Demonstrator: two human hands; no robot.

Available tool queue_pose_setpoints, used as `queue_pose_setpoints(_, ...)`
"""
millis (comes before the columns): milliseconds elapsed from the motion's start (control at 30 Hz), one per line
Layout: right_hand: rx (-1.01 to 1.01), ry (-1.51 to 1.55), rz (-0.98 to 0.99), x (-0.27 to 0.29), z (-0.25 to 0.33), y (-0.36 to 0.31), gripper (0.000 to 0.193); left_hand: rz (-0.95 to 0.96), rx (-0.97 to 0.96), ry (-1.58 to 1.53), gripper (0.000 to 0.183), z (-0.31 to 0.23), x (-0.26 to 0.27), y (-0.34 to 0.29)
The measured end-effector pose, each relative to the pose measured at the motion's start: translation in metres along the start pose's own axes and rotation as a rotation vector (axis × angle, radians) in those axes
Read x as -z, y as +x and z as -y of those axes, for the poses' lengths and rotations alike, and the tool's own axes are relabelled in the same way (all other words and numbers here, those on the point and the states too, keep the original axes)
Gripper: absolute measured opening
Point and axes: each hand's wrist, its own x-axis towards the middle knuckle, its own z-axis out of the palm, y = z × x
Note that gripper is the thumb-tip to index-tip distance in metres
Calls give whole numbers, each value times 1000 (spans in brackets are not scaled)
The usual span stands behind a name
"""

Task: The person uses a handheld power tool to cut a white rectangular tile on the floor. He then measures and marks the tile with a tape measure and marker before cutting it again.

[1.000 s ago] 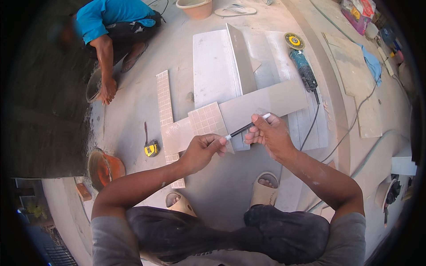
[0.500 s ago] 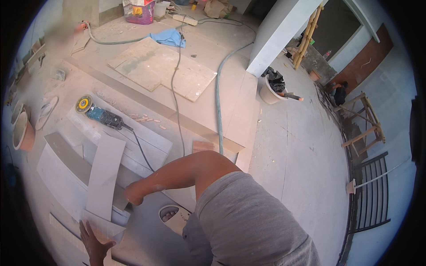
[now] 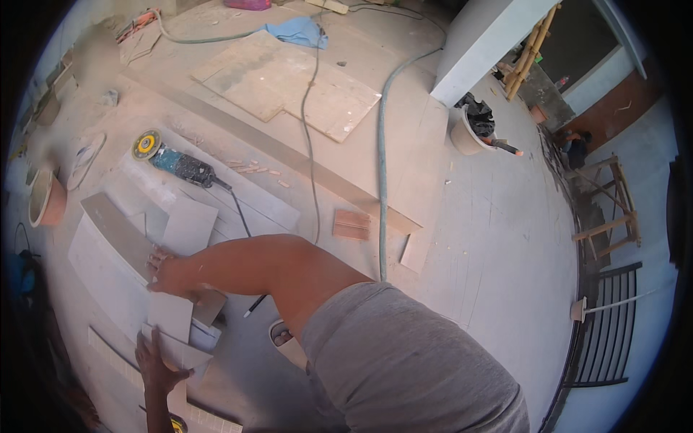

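My right hand [image 3: 172, 274] reaches across a pale grey tile strip [image 3: 189, 226]. Its fingers are spread over the strip, and I cannot make out any grip. Below it, my left hand [image 3: 155, 366] is open, fingers apart and thumb out, with its fingertips at the edge of a pointed tile piece [image 3: 186, 352]. Under the strip and to its left lie more long tile pieces [image 3: 119, 234], partly overlapping. Beyond them a blue angle grinder [image 3: 180, 164] with a yellow disc rests on a dusty board [image 3: 271, 209]. A thin dark stick [image 3: 256, 304] with a light end shows beside my right forearm.
A low step [image 3: 253, 148] carries loose boards [image 3: 289, 90], a hose [image 3: 382, 144] and a blue cloth [image 3: 296, 32]. Reddish tile pieces [image 3: 351, 224] lie by it. Buckets [image 3: 49, 198] stand at left and beside the pillar [image 3: 491, 50]. A person [image 3: 576, 148] crouches far right.
My right hand has moved from beside the tile strip to lie across it. My left hand stays by the pointed piece. The dark stick now shows on the floor. The whole view has shifted slightly.
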Motion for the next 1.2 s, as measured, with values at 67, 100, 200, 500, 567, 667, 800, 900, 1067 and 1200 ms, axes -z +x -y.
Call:
queue_pose_setpoints(67, 30, -8, 128, 10, -2, 1, 148, -6, -49, 46, 149, -5, 8, -4)
queue_pose_setpoints(100, 42, -16, 126, 10, -1, -8, 149, -2, -76, 29, 145, -6, 13, -7)
queue_pose_setpoints(200, 68, -34, 239, 28, 0, -9, 152, 99, 3, 58, 138, -8, 22, -17)
queue_pose_setpoints(500, 87, -23, 202, 71, 19, -24, 137, -12, -69, -139, 137, -19, 42, -122)
queue_pose_setpoints(567, 148, 13, 78, 85, 25, -25, 125, 10, -94, -156, 138, -27, 37, -140)
queue_pose_setpoints(667, 144, 57, 19, 112, 25, -28, 115, 44, -148, -188, 140, -39, 33, -146)
queue_pose_setpoints(800, 17, 294, -7, 139, 6, -58, 107, 66, -167, -164, 141, -54, 40, -142)
queue_pose_setpoints(900, -176, 537, -189, 138, -1, -107, 106, 5, -242, -52, 138, -62, 52, -122)
queue_pose_setpoints(1067, -532, 850, -504, 134, -2, -188, 102, -110, -479, 174, 127, -89, 75, -29)
queue_pose_setpoints(1200, -712, 964, -725, 140, -8, -231, 97, -78, -578, 260, 125, -137, 89, 64)
